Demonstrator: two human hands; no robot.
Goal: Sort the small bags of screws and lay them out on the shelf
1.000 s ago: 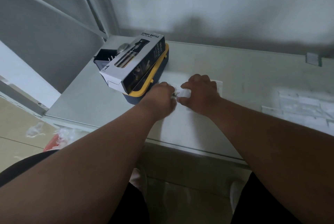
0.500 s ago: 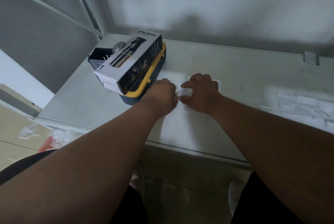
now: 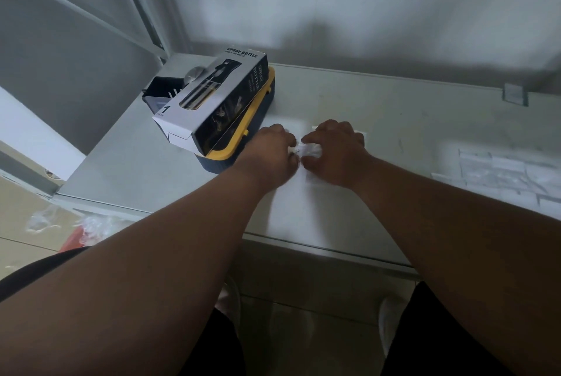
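Both my hands meet over the middle of the pale grey shelf [image 3: 394, 120]. Between them lies a small clear bag of screws [image 3: 310, 150]. My left hand [image 3: 270, 154] pinches its left end with curled fingers. My right hand [image 3: 337, 154] arches over its right end, thumb and forefinger pinching it. A white sheet [image 3: 303, 208] lies under the hands. Several more clear bags [image 3: 504, 175] lie in rows at the shelf's right.
A spray bottle box [image 3: 212, 102] lies on a navy and yellow case [image 3: 243, 144] left of my hands, with a black holder [image 3: 161, 90] behind it. The shelf's front edge [image 3: 334, 249] runs under my forearms. Plastic wrap [image 3: 91, 223] lies on the floor at the left.
Both hands stay together on the small bag, with only slight finger shifts. The camera has tilted a little, so the scene sits lower in view.
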